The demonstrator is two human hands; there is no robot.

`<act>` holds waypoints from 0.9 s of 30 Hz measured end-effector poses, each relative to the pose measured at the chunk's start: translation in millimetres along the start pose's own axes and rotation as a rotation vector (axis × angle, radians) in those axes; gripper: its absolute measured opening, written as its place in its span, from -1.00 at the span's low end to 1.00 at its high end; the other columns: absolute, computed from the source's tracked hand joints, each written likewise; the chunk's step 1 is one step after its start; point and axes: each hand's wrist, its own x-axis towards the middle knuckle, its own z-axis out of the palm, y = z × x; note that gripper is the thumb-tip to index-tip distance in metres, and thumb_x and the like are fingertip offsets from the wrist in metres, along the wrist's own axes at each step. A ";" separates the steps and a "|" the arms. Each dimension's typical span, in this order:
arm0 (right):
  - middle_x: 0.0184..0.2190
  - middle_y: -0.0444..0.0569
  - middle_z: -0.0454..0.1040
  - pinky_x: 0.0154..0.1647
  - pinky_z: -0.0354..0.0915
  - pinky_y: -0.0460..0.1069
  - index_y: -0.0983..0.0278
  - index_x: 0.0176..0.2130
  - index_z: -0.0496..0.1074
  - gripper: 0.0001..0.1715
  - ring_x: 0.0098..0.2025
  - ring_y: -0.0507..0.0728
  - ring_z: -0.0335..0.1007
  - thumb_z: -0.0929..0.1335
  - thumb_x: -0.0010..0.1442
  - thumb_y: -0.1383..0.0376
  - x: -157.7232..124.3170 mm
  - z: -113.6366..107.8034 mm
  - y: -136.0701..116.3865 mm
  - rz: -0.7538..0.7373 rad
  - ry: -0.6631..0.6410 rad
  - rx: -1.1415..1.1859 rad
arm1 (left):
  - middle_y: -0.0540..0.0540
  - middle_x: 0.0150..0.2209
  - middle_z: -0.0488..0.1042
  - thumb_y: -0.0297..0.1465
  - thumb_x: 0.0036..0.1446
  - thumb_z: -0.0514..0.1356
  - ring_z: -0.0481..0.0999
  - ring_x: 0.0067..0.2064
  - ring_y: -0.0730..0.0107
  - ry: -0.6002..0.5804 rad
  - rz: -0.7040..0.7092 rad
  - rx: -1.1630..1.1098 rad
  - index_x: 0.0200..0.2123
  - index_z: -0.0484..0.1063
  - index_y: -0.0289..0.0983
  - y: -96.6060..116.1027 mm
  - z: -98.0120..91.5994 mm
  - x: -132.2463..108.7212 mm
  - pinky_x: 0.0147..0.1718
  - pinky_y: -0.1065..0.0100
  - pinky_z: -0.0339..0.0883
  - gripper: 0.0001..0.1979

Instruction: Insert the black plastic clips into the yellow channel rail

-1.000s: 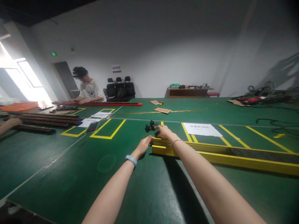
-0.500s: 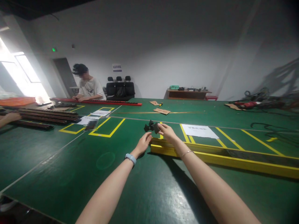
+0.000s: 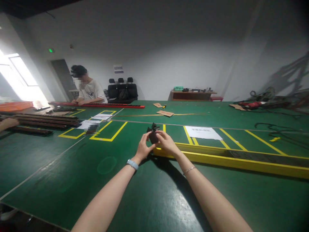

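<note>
Between my two hands is a small black block-like part [image 3: 153,137], near the left end of a long yellow channel-shaped bar [image 3: 231,160]. My left hand [image 3: 144,147] grips its left side with curled fingers, a blue band on the wrist. From the right, my right hand [image 3: 167,143] pinches the same part, a thin bracelet on that wrist. More small black pieces [image 3: 154,126] show just behind the held part; whether they touch it I cannot tell. The fingers hide the part's lower edge.
On the green table [image 3: 116,190], yellow tape and a white paper sheet [image 3: 203,132] lie beyond the bar. Dark strips [image 3: 48,120] are stacked at left, near another person's hand [image 3: 9,123]. Across the table a person [image 3: 90,88] sits by a red bar [image 3: 116,105]. Cables [image 3: 275,129] lie at right.
My left hand has risen to the black part and now grips it along with my right hand. The part has moved slightly left and down, in front of the other black pieces.
</note>
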 end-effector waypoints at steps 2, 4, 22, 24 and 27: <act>-0.04 -0.07 0.45 -0.01 0.31 0.01 0.15 -0.05 0.36 -0.66 -0.05 0.08 0.39 0.26 0.21 0.10 0.3 -12.0 -2.0 -0.054 0.064 -0.302 | -0.22 0.09 0.33 -0.24 0.03 0.28 0.42 0.01 0.22 0.037 -0.068 -0.104 0.13 0.18 -0.22 -7.2 0.6 2.0 -0.01 0.21 0.31 -0.38; -0.02 -0.06 0.43 0.00 0.29 -0.03 0.18 -0.02 0.33 -0.67 -0.06 0.05 0.38 0.24 0.24 0.16 0.0 -28.0 -2.6 -0.049 0.134 -0.518 | -0.21 0.06 0.37 -0.27 -0.01 0.31 0.47 -0.03 0.25 0.051 -0.158 -0.248 0.12 0.14 -0.22 -16.2 0.8 4.7 -0.01 0.19 0.31 -0.36; -0.15 -0.01 0.53 -0.18 0.24 -0.02 0.17 -0.12 0.46 -0.65 -0.13 0.18 0.42 0.17 0.25 0.20 -12.5 -54.9 4.7 0.206 0.071 -1.008 | -0.05 -0.36 0.47 -0.25 -0.06 0.27 0.42 -0.45 0.48 -0.025 -0.593 -0.618 -0.21 0.44 -0.29 -31.6 -3.6 7.7 -0.59 0.51 0.23 -0.67; -0.15 -0.01 0.53 -0.20 0.23 -0.03 0.16 -0.12 0.46 -0.64 -0.14 0.17 0.42 0.16 0.25 0.21 -13.1 -55.0 3.7 0.209 0.065 -1.022 | -0.01 -0.43 0.45 -0.25 -0.07 0.28 0.37 -0.50 0.52 -0.011 -0.594 -0.585 -0.25 0.46 -0.30 -32.1 -3.4 7.2 -0.63 0.53 0.17 -0.69; -0.14 -0.02 0.53 -0.22 0.22 -0.03 0.16 -0.12 0.46 -0.64 -0.14 0.18 0.42 0.16 0.25 0.21 -13.8 -54.7 2.7 0.209 0.060 -1.035 | -0.02 -0.45 0.46 -0.22 -0.07 0.28 0.34 -0.53 0.53 -0.014 -0.581 -0.520 -0.29 0.50 -0.31 -32.5 -3.1 5.6 -0.67 0.53 0.10 -0.69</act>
